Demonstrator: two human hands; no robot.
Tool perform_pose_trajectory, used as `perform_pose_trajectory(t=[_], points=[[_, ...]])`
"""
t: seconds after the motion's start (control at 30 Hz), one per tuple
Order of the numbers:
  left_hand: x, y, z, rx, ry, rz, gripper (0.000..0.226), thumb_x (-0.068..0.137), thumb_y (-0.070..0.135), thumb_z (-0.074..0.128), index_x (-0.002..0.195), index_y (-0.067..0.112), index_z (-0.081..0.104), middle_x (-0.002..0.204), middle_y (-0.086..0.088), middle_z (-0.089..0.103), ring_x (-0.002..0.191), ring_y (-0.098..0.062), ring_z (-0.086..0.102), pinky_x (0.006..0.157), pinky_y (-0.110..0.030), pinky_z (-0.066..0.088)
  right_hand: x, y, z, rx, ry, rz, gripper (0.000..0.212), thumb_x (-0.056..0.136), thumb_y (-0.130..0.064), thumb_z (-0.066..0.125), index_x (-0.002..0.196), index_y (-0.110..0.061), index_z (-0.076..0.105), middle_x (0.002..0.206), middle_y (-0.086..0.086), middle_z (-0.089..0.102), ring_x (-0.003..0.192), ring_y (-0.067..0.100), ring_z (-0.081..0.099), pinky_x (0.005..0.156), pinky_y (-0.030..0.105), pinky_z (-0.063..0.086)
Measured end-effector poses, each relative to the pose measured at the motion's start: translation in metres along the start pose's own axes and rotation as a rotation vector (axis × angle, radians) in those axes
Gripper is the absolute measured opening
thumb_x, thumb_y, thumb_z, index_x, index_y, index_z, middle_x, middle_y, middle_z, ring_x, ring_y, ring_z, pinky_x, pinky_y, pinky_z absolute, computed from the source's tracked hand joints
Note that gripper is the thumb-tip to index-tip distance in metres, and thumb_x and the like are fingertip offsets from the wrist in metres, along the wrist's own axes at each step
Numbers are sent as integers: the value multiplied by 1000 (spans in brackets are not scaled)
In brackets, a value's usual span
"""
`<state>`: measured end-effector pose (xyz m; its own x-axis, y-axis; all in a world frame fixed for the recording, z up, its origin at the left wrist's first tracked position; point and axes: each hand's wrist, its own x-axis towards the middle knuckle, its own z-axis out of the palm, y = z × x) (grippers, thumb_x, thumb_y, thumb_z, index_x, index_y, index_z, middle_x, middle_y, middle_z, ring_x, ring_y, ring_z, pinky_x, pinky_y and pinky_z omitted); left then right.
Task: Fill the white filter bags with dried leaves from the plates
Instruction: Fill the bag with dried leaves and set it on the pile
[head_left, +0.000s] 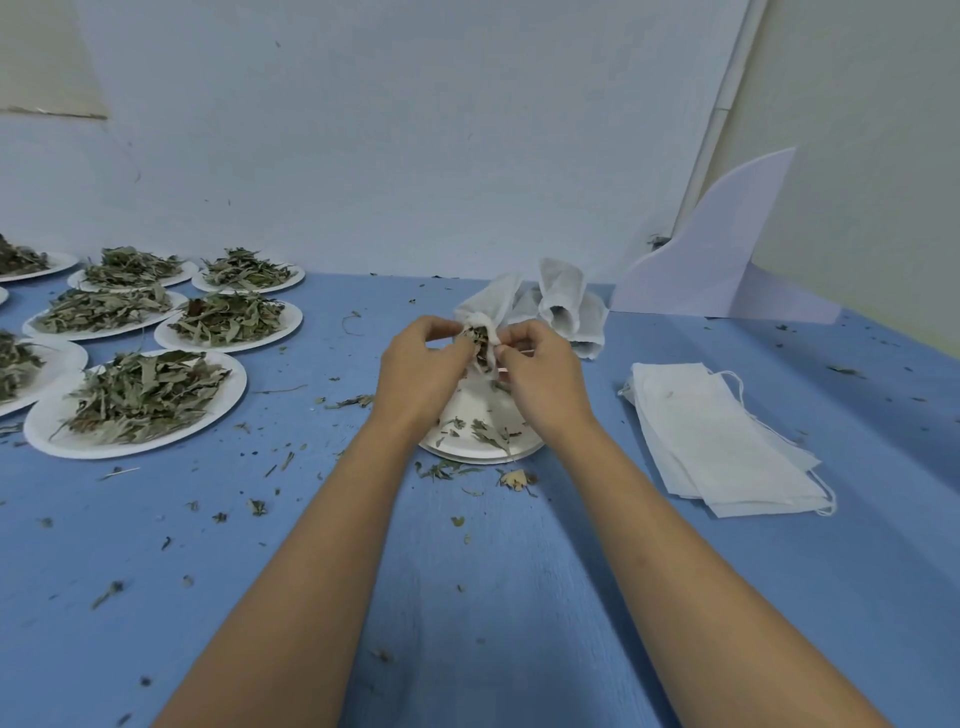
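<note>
A white filter bag (492, 304) with dried leaves showing in its mouth is held up over a nearly bare white plate (480, 415) at the table's middle. My left hand (421, 371) pinches the bag's left edge, and my right hand (540, 379) pinches its right edge. A few leaf scraps lie on the plate below. Several white plates heaped with dried leaves (140, 395) stand at the left. A stack of flat filter bags (722, 441) lies to the right.
Filled filter bags (566, 306) stand behind my hands near the wall. A pale curved board (722, 260) leans at the back right. Leaf crumbs are scattered over the blue table (467, 597).
</note>
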<state>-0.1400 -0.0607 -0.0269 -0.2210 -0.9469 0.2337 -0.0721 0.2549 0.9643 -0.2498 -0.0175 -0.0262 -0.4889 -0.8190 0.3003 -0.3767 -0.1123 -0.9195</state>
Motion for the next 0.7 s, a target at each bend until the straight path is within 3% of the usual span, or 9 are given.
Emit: perform_pose_trajectory(t=[0.2, 0.3, 0.37, 0.43, 0.5, 0.6, 0.7], points=[[-1, -2, -1, -8, 40, 27, 11, 81, 20, 73, 80, 22, 63, 96, -1, 69, 80, -17, 68, 82, -37, 56, 1, 3, 1, 44, -44, 2, 22, 88, -2, 53, 76, -21, 54, 84, -1, 59, 89, 26, 62, 88, 46, 51], [0, -1, -3, 26, 50, 34, 16, 79, 15, 74, 78, 21, 59, 94, 0, 67, 85, -24, 68, 83, -43, 55, 1, 4, 1, 135, -138, 11, 23, 86, 2, 50, 74, -18, 54, 80, 0, 60, 84, 20, 61, 81, 37, 52], [1, -1, -4, 26, 63, 44, 21, 78, 12, 74, 81, 22, 56, 93, 1, 64, 81, -23, 67, 80, -34, 56, 1, 4, 0, 210, -202, 10, 24, 85, 5, 48, 74, -15, 54, 80, 1, 60, 82, 18, 62, 80, 31, 53], [1, -2, -4, 105, 104, 47, 30, 75, 13, 74, 91, 22, 49, 93, 5, 58, 76, -12, 60, 63, -17, 49, 0, 4, 0, 214, -244, -7, 25, 83, 7, 45, 72, -14, 54, 78, -1, 59, 77, 13, 60, 80, 30, 53], [0, -4, -4, 168, 131, 43, 36, 75, 13, 72, 99, 21, 46, 90, 6, 54, 72, -11, 55, 55, -20, 44, -3, 1, 1, 172, -275, -42, 26, 81, 7, 44, 69, -15, 52, 72, -6, 55, 69, 6, 55, 72, 23, 49], [-1, -4, -5, 173, 164, 50, 31, 76, 16, 72, 97, 21, 49, 80, 9, 53, 66, -9, 54, 56, -25, 43, -4, -3, -1, 203, -315, -69, 26, 79, 9, 42, 67, -13, 48, 64, -9, 49, 59, -1, 49, 61, 12, 44], [-1, -3, -5, 191, 145, 60, 26, 77, 23, 72, 96, 23, 55, 82, 12, 54, 72, -10, 56, 63, -29, 47, -4, -4, -5, 277, -346, -58, 17, 73, 2, 43, 65, -13, 46, 63, -6, 45, 57, 1, 46, 58, 12, 42]])
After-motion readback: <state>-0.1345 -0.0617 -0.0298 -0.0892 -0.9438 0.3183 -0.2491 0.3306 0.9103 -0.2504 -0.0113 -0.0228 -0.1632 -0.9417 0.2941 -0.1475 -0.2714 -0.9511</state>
